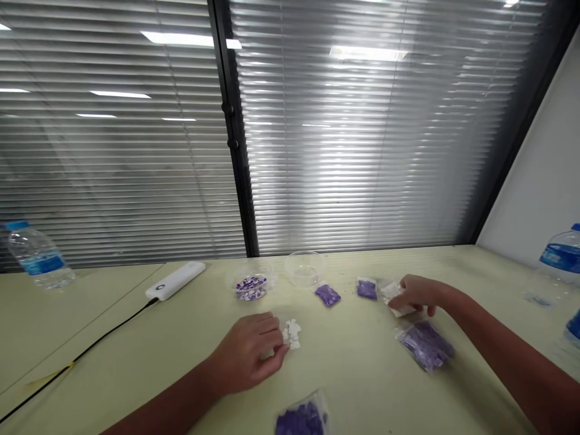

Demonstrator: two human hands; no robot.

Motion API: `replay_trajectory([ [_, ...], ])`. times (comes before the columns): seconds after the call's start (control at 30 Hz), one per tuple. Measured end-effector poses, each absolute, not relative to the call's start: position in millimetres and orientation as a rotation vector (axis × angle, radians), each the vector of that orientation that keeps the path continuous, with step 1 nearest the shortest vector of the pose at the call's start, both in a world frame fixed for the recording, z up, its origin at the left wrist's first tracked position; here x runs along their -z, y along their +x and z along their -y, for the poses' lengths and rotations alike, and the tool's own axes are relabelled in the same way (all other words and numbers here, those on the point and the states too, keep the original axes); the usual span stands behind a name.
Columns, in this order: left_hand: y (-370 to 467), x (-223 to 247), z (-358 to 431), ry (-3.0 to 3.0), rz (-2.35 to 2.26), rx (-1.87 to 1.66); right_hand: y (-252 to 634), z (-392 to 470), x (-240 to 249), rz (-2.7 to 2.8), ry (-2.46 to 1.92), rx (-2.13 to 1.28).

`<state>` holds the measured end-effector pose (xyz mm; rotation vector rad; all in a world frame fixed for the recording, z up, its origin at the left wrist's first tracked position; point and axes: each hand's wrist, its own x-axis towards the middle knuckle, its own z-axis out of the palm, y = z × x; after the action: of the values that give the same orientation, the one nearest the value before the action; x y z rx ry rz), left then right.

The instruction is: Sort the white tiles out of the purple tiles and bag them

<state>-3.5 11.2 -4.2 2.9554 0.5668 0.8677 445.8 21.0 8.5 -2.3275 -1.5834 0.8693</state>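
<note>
white pieces (pixel 293 334) lie just right of the left hand's (pixel 251 353) curled fingers (can't tell if they're pinching any), right hand (pixel 419 295) has fingers over the whitish packet (pixel 388 291), grip unclear

The small white pieces (pixel 293 334) form a loose, low heap on the table (pixel 353 374), immediately beside the left fingers (pixel 267 329). They look flat, with uneven edges, and some lie over others. The clear bag (pixel 389 292) with white content lies farther to the right; the right fingers (pixel 405 297) are upon it, so it is partly hidden.
</note>
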Motion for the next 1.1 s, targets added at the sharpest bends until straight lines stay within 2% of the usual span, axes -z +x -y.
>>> replay_trajectory([
  [0.13, -8, 1, -22, 2.810, -0.712, -0.977, 438, -22, -30, 1.450, -2.113, -0.805],
  [0.27, 7, -1, -1, 2.576, -0.888, -1.045, 374, -7, -37, 1.390, -1.633, -0.836],
  [0.4, 28, 6, 35, 1.974, -0.939, -0.826, 274, 22, -4, 1.306, -1.256, -1.016],
  [0.57, 33, 13, 46, 2.088, -0.942, -0.790, 223, 48, 31, 1.123, -0.790, -1.470],
  [0.77, 31, 6, 38, 1.937, -0.954, -0.866, 233, 53, 37, 1.250, -0.919, -1.439],
  [0.97, 31, 4, 37, 1.745, -0.923, -0.910, 239, 60, 41, 1.345, -1.235, -1.368],
  [1.1, 30, 3, 37, 1.770, -0.904, -0.896, 241, 63, 36, 1.414, -1.247, -1.345],
])
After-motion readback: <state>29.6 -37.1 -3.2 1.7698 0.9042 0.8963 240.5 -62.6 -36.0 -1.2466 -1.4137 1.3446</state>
